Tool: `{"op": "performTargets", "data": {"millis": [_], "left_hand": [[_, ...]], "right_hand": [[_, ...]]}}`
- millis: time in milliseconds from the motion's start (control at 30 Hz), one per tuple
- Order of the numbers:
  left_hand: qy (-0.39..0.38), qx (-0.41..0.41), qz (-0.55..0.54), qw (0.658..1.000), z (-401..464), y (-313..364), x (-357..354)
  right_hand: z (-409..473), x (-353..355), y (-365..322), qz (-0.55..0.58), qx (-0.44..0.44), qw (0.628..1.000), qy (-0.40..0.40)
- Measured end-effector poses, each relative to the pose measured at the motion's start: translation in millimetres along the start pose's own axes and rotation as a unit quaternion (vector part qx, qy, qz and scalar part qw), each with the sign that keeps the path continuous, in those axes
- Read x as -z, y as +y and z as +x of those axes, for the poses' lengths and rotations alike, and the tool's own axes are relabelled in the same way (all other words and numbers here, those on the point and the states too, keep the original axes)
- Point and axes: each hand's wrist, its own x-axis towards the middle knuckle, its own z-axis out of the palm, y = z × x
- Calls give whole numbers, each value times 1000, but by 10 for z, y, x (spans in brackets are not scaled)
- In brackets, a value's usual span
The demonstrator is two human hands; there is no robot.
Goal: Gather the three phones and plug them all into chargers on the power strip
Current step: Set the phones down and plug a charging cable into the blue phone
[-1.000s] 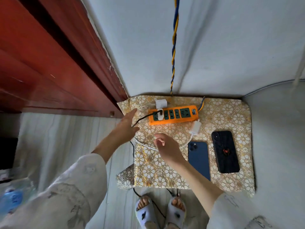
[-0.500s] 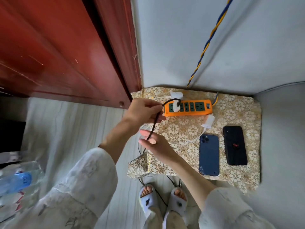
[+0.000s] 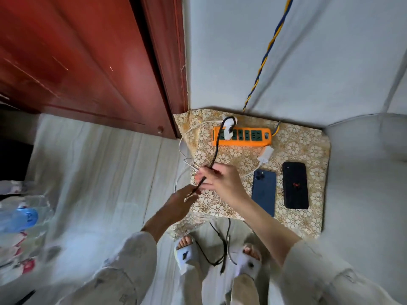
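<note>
Loose pale sleeves [image 3: 123,260] with faint grey print, matching trousers, white open-toed slippers [image 3: 185,254] (dark emblem each)

Black cable [image 3: 217,148] from orange power strip [image 3: 241,137] between both hands' fingers [image 3: 203,172].

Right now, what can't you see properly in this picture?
- Third phone: none in the head view; only the blue phone and black phone show.
- Black cable tip: hidden in the blurred left hand.
- Blue phone's near end: covered by the right hand's forearm.
- Bottles at the left edge: blurred, cut off.
- Power strip switch: too small.
</note>
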Motion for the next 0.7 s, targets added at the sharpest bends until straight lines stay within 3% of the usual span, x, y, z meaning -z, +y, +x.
{"op": "performTargets", "data": {"millis": [67, 167, 267, 433, 567, 700], "left_hand": [[112, 21, 2, 993, 3, 12, -65], [214, 40, -15, 976, -81, -23, -84], [280, 71, -71, 955, -350, -108, -115], [379, 76, -76, 919, -726, 52, -87], [336, 21, -194, 921, -1005, 604, -14], [271, -58, -311, 909, -1372, 1229, 100]], "right_hand": [[-38, 30, -8, 24, 2, 1000, -6], [-105, 113, -9, 45, -9, 999, -22], [-249, 231, 109, -66, 6, 995, -73], [-616, 502, 543, -186, 19, 972, -141], [-868, 530, 719, -195, -3, 959, -206], [-1075, 283, 611, -208, 65, 954, -204]]}}
